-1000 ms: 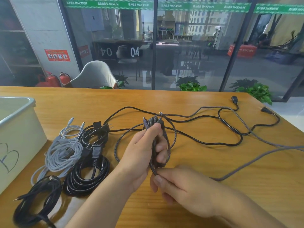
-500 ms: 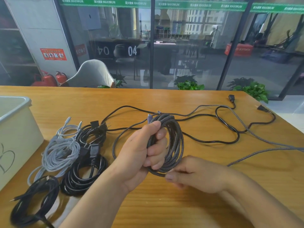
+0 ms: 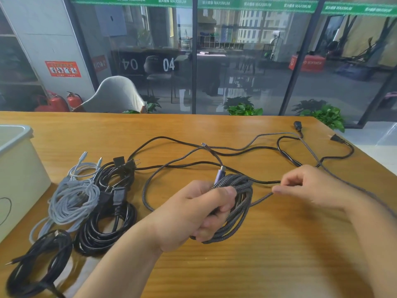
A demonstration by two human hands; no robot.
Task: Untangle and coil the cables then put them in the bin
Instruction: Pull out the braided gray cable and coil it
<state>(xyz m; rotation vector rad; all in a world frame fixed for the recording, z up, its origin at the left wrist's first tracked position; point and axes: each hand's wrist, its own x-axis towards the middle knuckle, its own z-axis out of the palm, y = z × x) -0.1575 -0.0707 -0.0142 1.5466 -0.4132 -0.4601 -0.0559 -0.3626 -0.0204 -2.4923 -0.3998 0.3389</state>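
My left hand [image 3: 193,214] grips a coil of dark grey braided cable [image 3: 240,203] just above the table, its purple plug sticking up beside my thumb. My right hand [image 3: 305,188] pinches the loose run of the same cable to the right of the coil. A long black power cable [image 3: 242,154] lies spread and looped across the table behind, crossed by another grey braided cable [image 3: 163,168]. The cream bin [image 3: 15,168] stands at the left edge.
Coiled cables lie between the bin and my left arm: a light grey one [image 3: 73,201], a black power cord [image 3: 107,226] and a thin black one [image 3: 36,265]. The wooden table [image 3: 257,265] ends at the right. A glass wall and a chair stand behind.
My right hand left the bottom of the coil and moved up and right, drawing out the loose cable. The coil in my left hand has tilted flatter.
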